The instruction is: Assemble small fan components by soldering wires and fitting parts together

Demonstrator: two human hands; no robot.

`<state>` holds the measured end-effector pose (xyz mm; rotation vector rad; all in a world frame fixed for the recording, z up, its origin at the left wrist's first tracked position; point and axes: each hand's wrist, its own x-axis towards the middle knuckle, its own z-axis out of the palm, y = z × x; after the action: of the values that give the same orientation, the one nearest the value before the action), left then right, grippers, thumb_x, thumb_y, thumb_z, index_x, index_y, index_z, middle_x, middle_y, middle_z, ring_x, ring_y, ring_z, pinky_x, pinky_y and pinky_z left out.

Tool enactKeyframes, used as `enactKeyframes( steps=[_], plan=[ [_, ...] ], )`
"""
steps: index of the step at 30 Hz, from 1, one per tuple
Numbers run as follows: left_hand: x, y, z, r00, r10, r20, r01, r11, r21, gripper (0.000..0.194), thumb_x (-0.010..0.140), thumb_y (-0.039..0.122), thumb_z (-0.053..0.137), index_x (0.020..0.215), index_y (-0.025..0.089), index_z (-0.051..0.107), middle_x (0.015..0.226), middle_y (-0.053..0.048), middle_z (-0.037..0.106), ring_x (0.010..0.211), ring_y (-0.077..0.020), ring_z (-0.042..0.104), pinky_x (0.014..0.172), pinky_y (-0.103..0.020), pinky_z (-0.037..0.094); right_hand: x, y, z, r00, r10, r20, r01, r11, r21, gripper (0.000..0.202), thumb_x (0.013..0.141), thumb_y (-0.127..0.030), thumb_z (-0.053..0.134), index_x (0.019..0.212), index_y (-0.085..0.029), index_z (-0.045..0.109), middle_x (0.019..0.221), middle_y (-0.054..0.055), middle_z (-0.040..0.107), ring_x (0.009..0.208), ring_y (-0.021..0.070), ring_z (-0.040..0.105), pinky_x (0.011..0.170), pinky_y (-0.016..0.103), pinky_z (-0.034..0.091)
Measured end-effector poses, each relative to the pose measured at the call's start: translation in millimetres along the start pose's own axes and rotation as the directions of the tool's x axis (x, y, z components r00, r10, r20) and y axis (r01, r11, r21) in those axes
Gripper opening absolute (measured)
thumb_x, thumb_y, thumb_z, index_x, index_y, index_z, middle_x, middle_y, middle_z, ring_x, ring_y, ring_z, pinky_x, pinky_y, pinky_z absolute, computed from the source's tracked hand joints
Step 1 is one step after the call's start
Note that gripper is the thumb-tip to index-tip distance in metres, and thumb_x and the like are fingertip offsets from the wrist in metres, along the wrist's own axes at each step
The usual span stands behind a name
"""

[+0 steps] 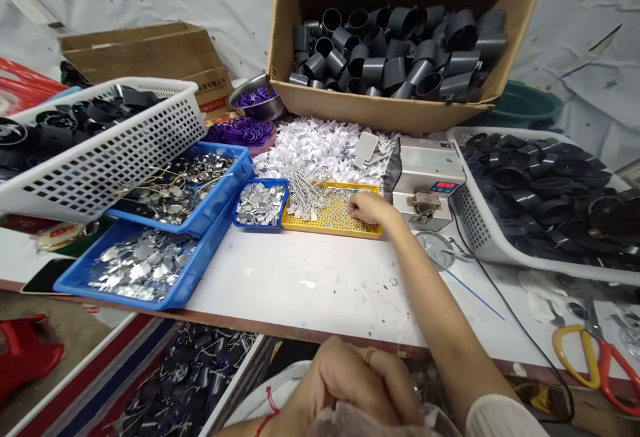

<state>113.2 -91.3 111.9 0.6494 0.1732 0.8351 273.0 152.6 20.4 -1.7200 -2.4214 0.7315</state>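
My right hand reaches into a shallow yellow tray, its fingertips pinched down among small silvery metal pieces. Whatever those fingertips hold is too small to make out. White cords with flat ends lie bunched in the left part of that tray. Close to my body, my left hand is closed with curled fingers; a ring and a red string bracelet show on it. Translucent plastic lies under this hand, and what its fingers hold is hidden.
A small device with a red display stands right of the yellow tray. Blue trays of metal parts sit left. A cardboard box of black cylinders and a white basket surround the table. Scissors lie near the right edge.
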Motion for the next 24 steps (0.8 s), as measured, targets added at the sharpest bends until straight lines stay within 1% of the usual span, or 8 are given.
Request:
enactKeyframes(
  steps=[3,5,8,11,13,15,20,24],
  plan=[
    [0.2,-13.1,-13.6,1.000,0.022,-0.006,-0.022,0.999,0.028,0.034,0.075,0.049,0.069,0.059,0.019,0.073,0.070,0.000,0.062,0.069,-0.0146,0.065,0.071,-0.027,0.047,3.0,4.4,1.4,0.999,-0.015,0.043,0.014,1.000,0.020,0.012,0.072,-0.009,0.056,0.067,-0.018,0.062,0.067,0.002,0.062,0.059,0.0110,0.048,0.056,0.026,0.030],
    [0.2,-21.0,-21.4,1.000,0.007,-0.022,-0.006,0.999,0.051,0.042,0.072,0.059,0.069,0.065,0.019,0.077,0.070,0.000,0.063,0.073,-0.0170,0.067,0.073,-0.030,0.046,3.9,6.0,0.6,0.997,-0.027,0.068,0.024,0.999,0.034,0.012,0.072,-0.008,0.054,0.067,-0.017,0.061,0.067,0.001,0.061,0.058,0.0105,0.048,0.057,0.025,0.031],
    [-0.6,-23.0,-23.1,0.998,-0.020,-0.059,0.024,0.996,0.081,0.052,0.061,0.068,0.070,0.063,0.017,0.078,0.067,-0.002,0.065,0.066,-0.0169,0.066,0.067,-0.027,0.047,3.2,6.1,-1.0,0.994,-0.037,0.101,0.032,0.998,0.048,0.013,0.072,-0.007,0.053,0.065,-0.017,0.059,0.065,0.000,0.060,0.058,0.0099,0.048,0.056,0.024,0.032],
    [-2.0,-12.0,-12.7,0.994,0.013,-0.109,0.001,0.993,0.119,0.036,0.071,0.056,0.066,0.073,0.023,0.080,0.071,-0.001,0.067,0.069,-0.0169,0.067,0.069,-0.027,0.048,1.8,3.9,-0.1,0.993,-0.024,0.119,0.018,0.999,0.049,0.014,0.073,-0.006,0.053,0.065,-0.017,0.058,0.061,-0.001,0.057,0.054,0.0095,0.045,0.054,0.024,0.030],
    [-2.2,-3.0,-5.3,0.995,0.063,-0.074,-0.053,0.991,0.124,0.026,0.076,0.048,0.065,0.080,0.027,0.081,0.070,0.001,0.066,0.069,-0.0146,0.066,0.069,-0.025,0.047,1.7,1.3,1.7,0.994,-0.005,0.112,0.001,0.999,0.039,0.015,0.072,-0.006,0.053,0.064,-0.017,0.058,0.060,0.000,0.056,0.053,0.0095,0.044,0.053,0.024,0.029],
    [-2.0,2.6,-1.6,0.996,0.084,-0.031,-0.080,0.990,0.112,0.024,0.078,0.045,0.066,0.081,0.027,0.080,0.069,0.000,0.065,0.066,-0.0121,0.063,0.067,-0.023,0.046,1.8,-1.7,2.8,0.996,0.016,0.088,-0.018,1.000,0.020,0.015,0.071,-0.005,0.053,0.062,-0.017,0.058,0.060,0.000,0.057,0.053,0.0099,0.045,0.053,0.025,0.028],
    [-2.0,-3.2,-9.2,0.995,0.098,-0.002,-0.098,0.995,0.033,0.023,0.077,0.046,0.068,0.087,0.029,0.080,0.071,-0.002,0.062,0.065,-0.0123,0.058,0.069,-0.024,0.046,-2.9,-7.1,-3.9,0.999,0.036,-0.005,-0.036,0.999,0.006,0.014,0.067,-0.004,0.057,0.063,-0.016,0.062,0.067,0.002,0.064,0.062,0.0109,0.052,0.057,0.024,0.031],
    [-2.4,-9.8,-18.1,0.986,0.160,0.055,-0.156,0.985,-0.072,0.022,0.080,0.039,0.066,0.095,0.030,0.079,0.078,-0.005,0.063,0.067,-0.0116,0.057,0.067,-0.022,0.045,-8.4,-8.3,-9.8,1.000,-0.006,0.027,0.005,0.999,0.043,0.013,0.064,-0.008,0.063,0.068,-0.019,0.068,0.071,-0.001,0.069,0.063,0.0102,0.058,0.056,0.022,0.035]
  ],
)
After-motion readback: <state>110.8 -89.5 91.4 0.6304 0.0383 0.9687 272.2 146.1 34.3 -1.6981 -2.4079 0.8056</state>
